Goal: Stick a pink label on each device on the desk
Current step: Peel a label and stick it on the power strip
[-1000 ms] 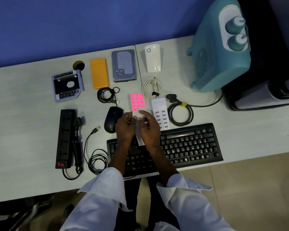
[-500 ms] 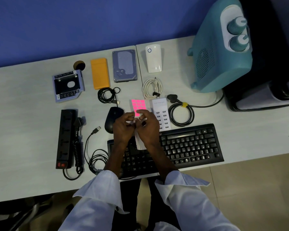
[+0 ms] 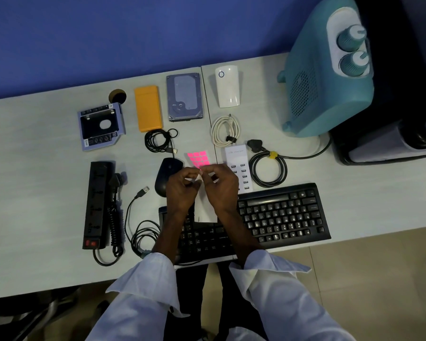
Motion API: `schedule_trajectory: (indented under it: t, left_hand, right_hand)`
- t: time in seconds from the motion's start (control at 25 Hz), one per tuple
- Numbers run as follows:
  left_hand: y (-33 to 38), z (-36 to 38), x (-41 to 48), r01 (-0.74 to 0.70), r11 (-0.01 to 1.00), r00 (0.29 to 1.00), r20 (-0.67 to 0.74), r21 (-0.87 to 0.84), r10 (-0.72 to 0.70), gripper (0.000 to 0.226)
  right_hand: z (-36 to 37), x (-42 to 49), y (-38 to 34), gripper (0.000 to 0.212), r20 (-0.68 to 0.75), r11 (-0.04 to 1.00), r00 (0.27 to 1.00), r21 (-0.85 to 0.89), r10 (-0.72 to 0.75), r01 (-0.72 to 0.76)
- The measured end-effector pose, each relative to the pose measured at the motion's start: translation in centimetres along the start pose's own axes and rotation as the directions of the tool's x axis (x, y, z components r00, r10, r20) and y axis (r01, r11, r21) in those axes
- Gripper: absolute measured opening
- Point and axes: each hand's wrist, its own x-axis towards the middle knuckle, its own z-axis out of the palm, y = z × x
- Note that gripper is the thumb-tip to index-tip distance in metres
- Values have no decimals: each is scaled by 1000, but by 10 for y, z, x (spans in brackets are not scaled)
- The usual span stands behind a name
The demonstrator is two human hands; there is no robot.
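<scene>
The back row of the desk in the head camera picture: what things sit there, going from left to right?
Silver drive caddy → orange case → hard drive → white plug-in box → big teal heater.

— What print can you actually read from where you stand?

— Only one clear line: "USB Charger", in grey letters along the far end of the white charger block (image 3: 238, 166).

— And your keyboard (image 3: 276, 215)?

— The keys carry pale legends, but you can't make out any of them. The drive caddy (image 3: 101, 126) has small marks along its edges, too fine for you to read.
</scene>
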Motion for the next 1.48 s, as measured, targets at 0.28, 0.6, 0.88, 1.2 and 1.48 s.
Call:
schedule_trajectory:
  t: [0.28, 0.6, 0.88, 1.2, 1.48]
  left_hand:
    - [-2, 0, -2, 20, 1000, 998, -62, 14, -19, 33]
    - [8, -25, -18, 172, 929, 959, -161, -329, -234, 19]
    - [-16, -74, -35, 238, 868, 906, -222, -437, -360, 14]
    - [-51, -130, -54, 86, 995, 927, -361, -54, -100, 23]
    - [-93, -152, -36, 455, 738, 819, -560, 498, -127, 83]
  right_hand:
    - [-1, 0, -12, 9, -104, 932, 976, 332, 192, -148]
    - [18, -17, -29, 11, 59, 936, 996, 342, 63, -79]
    - [57, -37, -45, 11, 297, 966, 954, 226, 51, -122]
    - [106, -47, -51, 3, 458, 995, 887, 51, 57, -91]
    - [129, -56, -66, 12, 461, 985, 884, 103, 74, -136]
